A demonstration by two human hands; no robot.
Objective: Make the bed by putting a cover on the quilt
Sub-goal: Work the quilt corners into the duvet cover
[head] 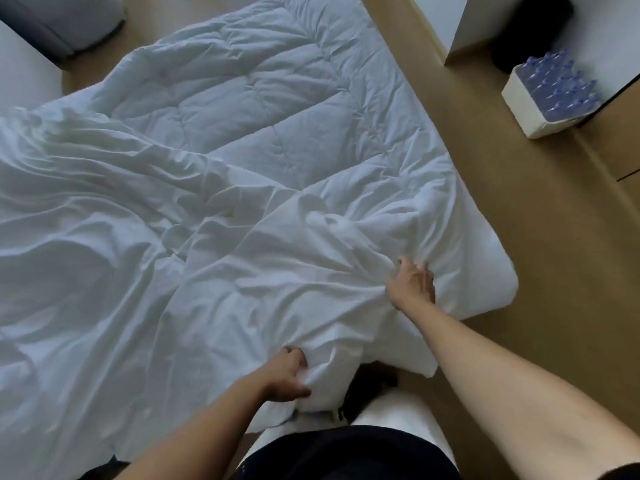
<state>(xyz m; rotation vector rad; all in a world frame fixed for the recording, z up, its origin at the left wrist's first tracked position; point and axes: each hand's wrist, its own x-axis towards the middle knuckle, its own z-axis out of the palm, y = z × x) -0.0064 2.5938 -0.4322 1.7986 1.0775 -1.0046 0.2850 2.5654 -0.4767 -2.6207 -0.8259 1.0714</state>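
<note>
A white stitched quilt (263,88) lies spread over the far half of the bed. A thin white cover (104,237) lies crumpled over the near and left part, overlapping the quilt. My left hand (289,374) grips a bunched fold of the cover at the near edge of the bed. Farther right, my right hand (412,280) grips gathered cloth near the bed's right corner, and creases fan out from its fingers. Whether the quilt's corner is inside that bunch is hidden.
The mattress corner (491,271) shows bare at the right. Tan floor (519,209) runs along the bed's right side. A white crate of water bottles (550,95) stands by a white cabinet (485,26). Grey furniture (62,22) sits at the far left.
</note>
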